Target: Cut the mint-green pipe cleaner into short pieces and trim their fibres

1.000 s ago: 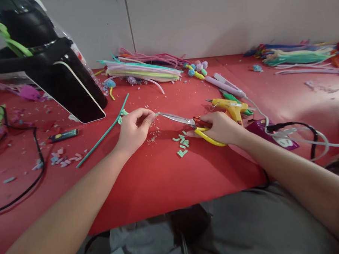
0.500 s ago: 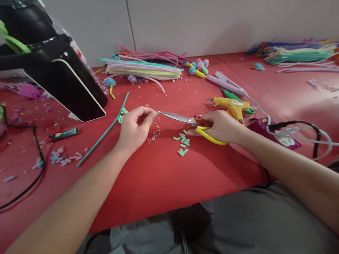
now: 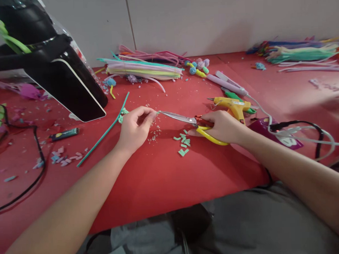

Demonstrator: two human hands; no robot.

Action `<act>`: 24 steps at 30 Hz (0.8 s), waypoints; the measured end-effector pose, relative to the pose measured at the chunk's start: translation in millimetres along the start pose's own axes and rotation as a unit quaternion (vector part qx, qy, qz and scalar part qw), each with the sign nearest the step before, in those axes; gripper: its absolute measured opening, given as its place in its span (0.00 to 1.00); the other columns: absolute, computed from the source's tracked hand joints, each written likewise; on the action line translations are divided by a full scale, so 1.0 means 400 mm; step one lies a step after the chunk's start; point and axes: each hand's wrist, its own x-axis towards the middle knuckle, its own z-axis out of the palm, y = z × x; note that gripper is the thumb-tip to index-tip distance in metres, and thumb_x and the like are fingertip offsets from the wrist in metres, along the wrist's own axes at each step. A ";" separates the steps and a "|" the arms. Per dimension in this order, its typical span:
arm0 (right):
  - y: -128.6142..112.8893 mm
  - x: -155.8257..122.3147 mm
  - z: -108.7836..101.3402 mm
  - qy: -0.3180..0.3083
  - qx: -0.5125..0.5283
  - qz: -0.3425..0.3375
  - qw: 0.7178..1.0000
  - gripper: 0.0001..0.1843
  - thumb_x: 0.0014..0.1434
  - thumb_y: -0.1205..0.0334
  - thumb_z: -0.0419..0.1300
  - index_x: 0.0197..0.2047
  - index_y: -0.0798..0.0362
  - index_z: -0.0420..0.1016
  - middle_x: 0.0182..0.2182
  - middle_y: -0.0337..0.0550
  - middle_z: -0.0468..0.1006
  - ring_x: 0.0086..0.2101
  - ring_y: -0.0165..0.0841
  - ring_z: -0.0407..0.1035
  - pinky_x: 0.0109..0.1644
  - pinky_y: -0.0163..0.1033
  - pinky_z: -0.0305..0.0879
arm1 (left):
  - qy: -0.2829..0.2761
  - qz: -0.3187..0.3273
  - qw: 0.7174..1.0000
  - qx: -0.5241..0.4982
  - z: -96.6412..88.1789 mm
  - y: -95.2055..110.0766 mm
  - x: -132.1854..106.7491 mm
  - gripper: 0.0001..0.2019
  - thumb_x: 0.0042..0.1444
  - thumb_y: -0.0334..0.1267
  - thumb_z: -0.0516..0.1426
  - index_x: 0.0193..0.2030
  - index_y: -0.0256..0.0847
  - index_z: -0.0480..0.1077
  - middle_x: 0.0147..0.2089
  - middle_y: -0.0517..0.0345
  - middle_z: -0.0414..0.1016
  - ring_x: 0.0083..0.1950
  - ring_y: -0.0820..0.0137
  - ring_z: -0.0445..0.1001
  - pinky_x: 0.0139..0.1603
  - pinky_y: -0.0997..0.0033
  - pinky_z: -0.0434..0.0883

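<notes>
My left hand (image 3: 137,128) pinches a tiny green piece of pipe cleaner (image 3: 158,112) between thumb and forefinger; most of it is hidden by the fingers. In my right hand (image 3: 221,126) is a pair of scissors (image 3: 182,118) with one yellow and one red handle. The blades look nearly closed, their tip at the green piece. Below them lie several short green cut pieces (image 3: 184,142), with fine trimmings (image 3: 154,134) scattered beside my left hand. A long teal pipe cleaner (image 3: 104,134) lies left of that hand, near small green curled bits (image 3: 122,115).
Behind are bundled pipe cleaners (image 3: 144,68) and small pompoms (image 3: 197,67). At right lie a lilac corded tool (image 3: 226,84), a yellow glue gun (image 3: 233,107) and a purple box (image 3: 262,126) with cables. A black bottle (image 3: 82,67) with a phone (image 3: 69,92) stands at left, near a battery (image 3: 64,134).
Almost nothing differs. Both hands hold nearly the same positions, with the scissors' tip still at the small green piece; the view has shifted very slightly.
</notes>
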 end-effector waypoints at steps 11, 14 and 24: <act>-0.002 0.005 0.001 -0.007 -0.005 0.009 1.000 0.38 0.47 0.24 0.63 0.22 0.49 0.51 0.19 0.34 0.52 0.24 0.28 0.47 0.28 0.41 0.46 | -0.003 0.008 1.000 -0.001 0.001 0.002 0.002 0.08 0.62 0.37 0.59 0.32 0.39 0.74 0.28 0.59 0.75 0.29 0.74 0.71 0.31 0.73 0.68; -0.003 0.008 0.001 -0.004 -0.002 0.009 1.000 0.38 0.46 0.24 0.63 0.21 0.50 0.52 0.19 0.35 0.52 0.24 0.28 0.47 0.28 0.41 0.46 | -0.004 0.004 1.000 0.003 0.001 0.000 0.001 0.08 0.63 0.38 0.59 0.32 0.40 0.74 0.28 0.59 0.75 0.30 0.73 0.71 0.32 0.72 0.69; 0.001 -0.004 -0.001 0.000 0.019 -0.001 1.000 0.37 0.48 0.27 0.65 0.22 0.50 0.51 0.20 0.34 0.54 0.24 0.27 0.47 0.29 0.41 0.46 | -0.024 -0.017 0.999 -0.016 -0.002 0.003 0.003 0.10 0.63 0.38 0.59 0.30 0.41 0.71 0.24 0.61 0.68 0.26 0.74 0.63 0.27 0.70 0.62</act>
